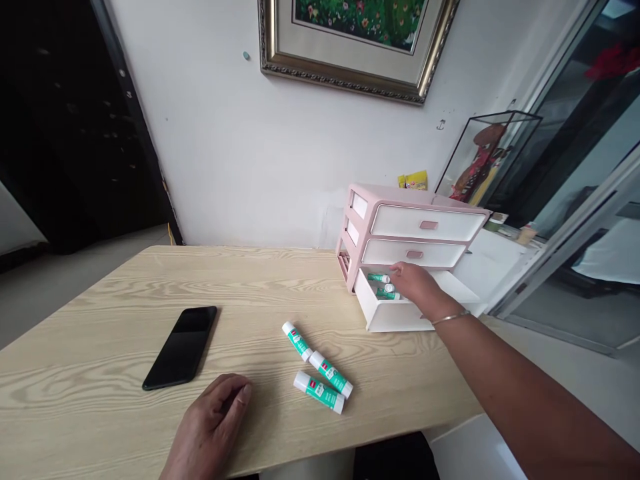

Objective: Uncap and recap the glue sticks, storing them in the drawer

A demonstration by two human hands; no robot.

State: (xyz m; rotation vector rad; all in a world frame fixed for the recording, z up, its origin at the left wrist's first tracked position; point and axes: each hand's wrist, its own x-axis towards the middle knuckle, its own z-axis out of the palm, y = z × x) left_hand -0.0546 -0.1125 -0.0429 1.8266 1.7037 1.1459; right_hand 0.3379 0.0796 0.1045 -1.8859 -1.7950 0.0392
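Three white-and-green glue sticks [319, 368] lie close together on the pale wood-grain table [100, 320], just beyond my left hand [210, 423]. That hand rests on the table with its fingers loosely curled, holding nothing. My right hand [417, 283] reaches into the open bottom drawer [385, 313] of a pink-and-white plastic drawer unit [425, 223]. Its fingers lie over or beside several glue sticks [383, 287] in the drawer. The hand hides part of them, so I cannot tell whether it grips one.
A black smartphone [180, 348] lies face up on the table, left of the glue sticks. Behind the drawer unit are a yellow packet [414, 180] and a glass display case [487, 159]. A framed picture [350, 47] hangs on the wall above.
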